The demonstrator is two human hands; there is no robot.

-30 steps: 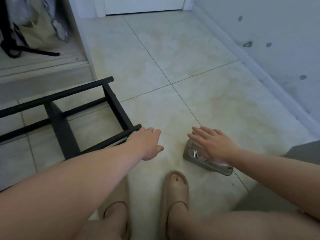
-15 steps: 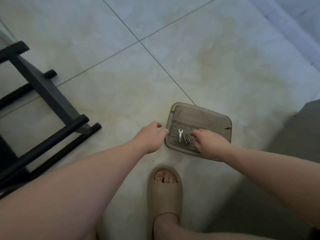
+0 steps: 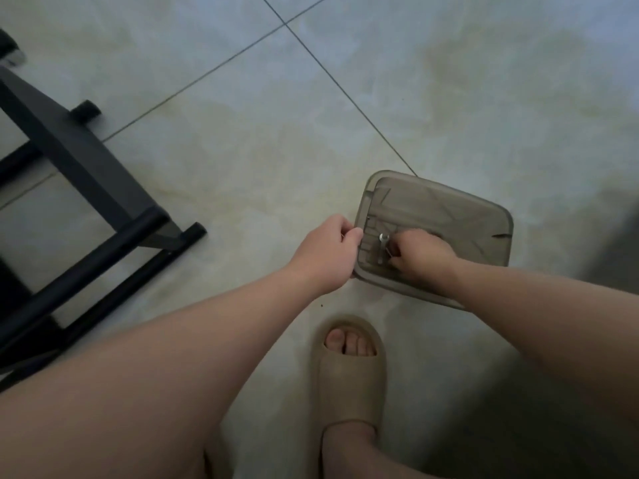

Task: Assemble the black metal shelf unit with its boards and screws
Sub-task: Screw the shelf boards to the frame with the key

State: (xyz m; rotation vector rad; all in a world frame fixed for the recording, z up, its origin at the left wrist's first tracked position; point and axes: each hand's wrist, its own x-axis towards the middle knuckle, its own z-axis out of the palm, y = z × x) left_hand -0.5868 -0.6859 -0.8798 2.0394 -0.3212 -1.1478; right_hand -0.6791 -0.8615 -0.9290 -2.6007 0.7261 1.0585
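A brownish see-through plastic tray (image 3: 449, 216) lies on the floor tiles in front of my feet. A small silver wrench (image 3: 382, 245) and small screws lie in its left part. My right hand (image 3: 422, 257) reaches into the tray, and its curled fingertips pinch a small screw just right of the wrench. With curled fingers, my left hand (image 3: 328, 254) sits at the tray's left rim and its thumb and forefinger pinch the edge. The black metal shelf frame (image 3: 86, 167) lies on the floor to the left, apart from both hands.
My right foot in a beige slide sandal (image 3: 349, 371) stands just below the tray. Pale floor tiles with dark grout lines spread around. A dark grey surface (image 3: 619, 236) shows at the right edge.
The view has tilted down and closed in on the tray. My right hand's fingers have curled around a screw beside the wrench. My left hand has closed tighter at the tray's rim.
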